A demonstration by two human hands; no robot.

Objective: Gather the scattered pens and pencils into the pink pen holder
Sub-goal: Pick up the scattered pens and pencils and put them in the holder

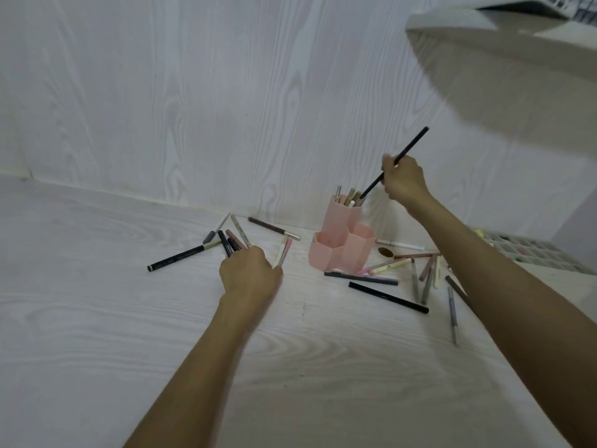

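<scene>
Pink pen holder (pixel 342 244) stands upright near the back wall, three hexagonal cells joined, the tall rear one already carrying a few pens, the two low front cells looking empty from here. Right hand (pixel 405 181) is above and just right of the holder, fingers curled round a black pencil (pixel 395 162), tilted, its lower tip right at the rim of the tall cell. So the step in hand looks like a drop-in: what it calls for next is straightening the pencil a touch so the tip clears the pens already standing there, then letting go. Left of the holder, the left hand (pixel 250 273) is down on a scattered cluster of pens (pixel 232 240), fingers closed over several at once, a pink-and-white pair (pixel 283 252) poking out by the thumb side; how firm that grip is, cannot tell. A long black pen (pixel 181 256) lies further left of that cluster, untouched. Right of the holder and in front of it, another loose spread of pens (pixel 420 276) on the pale wood-grain table (pixel 97 318). Plenty left to gather, I'd say well under halfway.
</scene>
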